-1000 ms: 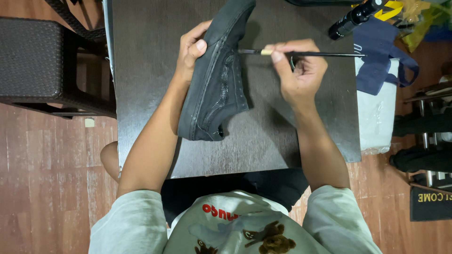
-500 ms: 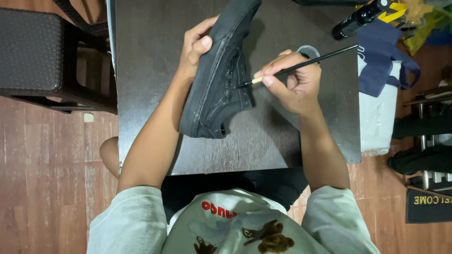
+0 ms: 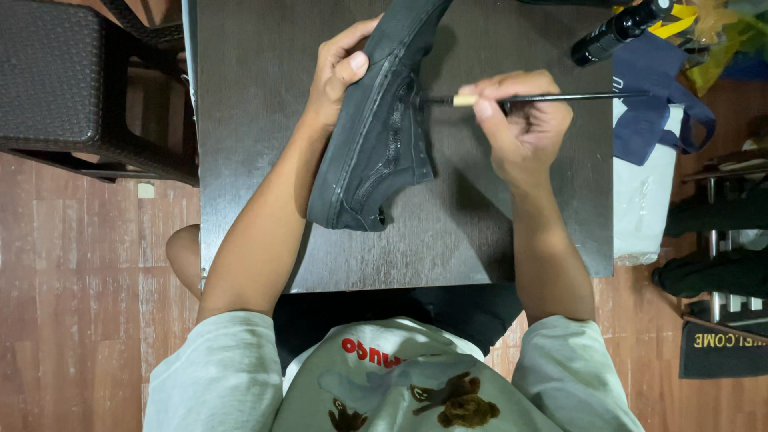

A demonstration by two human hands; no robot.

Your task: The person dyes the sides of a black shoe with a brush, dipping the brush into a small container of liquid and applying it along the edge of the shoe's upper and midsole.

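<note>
Black shoe point(image 3: 376, 136) held on edge above the dark table point(image 3: 256, 160), toe away from the person, heel nearest the body. Left hand point(image 3: 336, 80) grips its sole side: thumb pressed on the rim, fingers curled behind. Thin paintbrush point(image 3: 528, 99) lies level, its tip touching the shoe's upper just beyond the right hand's fingertips. Right hand point(image 3: 524, 124) pinches the brush handle, fingers pressed together. Beyond that hand's knuckles: navy bag point(image 3: 652, 120), black bottle point(image 3: 616, 32).

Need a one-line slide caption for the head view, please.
Left hand holds a black shoe over the dark table; right hand touches a thin paintbrush to it.
</note>
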